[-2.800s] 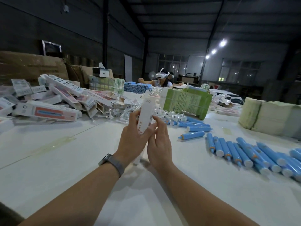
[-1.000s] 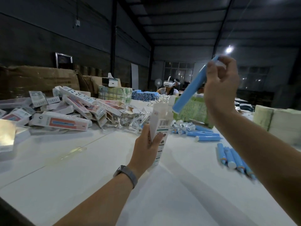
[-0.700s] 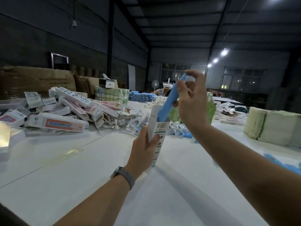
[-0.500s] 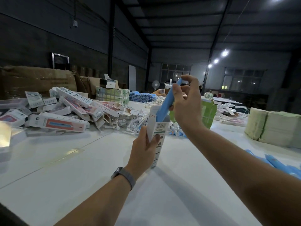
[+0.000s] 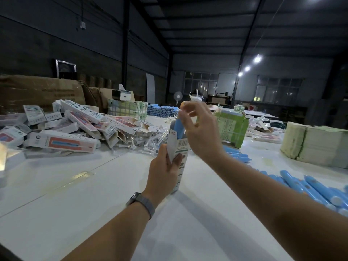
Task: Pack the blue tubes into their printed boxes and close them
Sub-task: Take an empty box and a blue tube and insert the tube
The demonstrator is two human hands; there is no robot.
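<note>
My left hand (image 5: 163, 172) grips a white printed box (image 5: 179, 153) upright above the white table (image 5: 79, 200), its top flap open. A blue tube (image 5: 178, 129) stands in the box's open top, with about a third of it still showing. My right hand (image 5: 200, 132) is right above the box, thumb and fingers pinching the tube's upper end. More loose blue tubes (image 5: 310, 187) lie in a row at the right.
A pile of packed printed boxes (image 5: 62, 142) covers the table's left. Clear plastic pieces (image 5: 150, 141) lie behind the box. A green bundle (image 5: 233, 127) and a stack of pale leaflets (image 5: 316, 146) stand to the right. A person (image 5: 195, 97) sits far behind.
My right hand lifted a blue tube, set its tip in the box's open top and pushed it down; the tube now sits much deeper. My left hand kept hold of the box.
</note>
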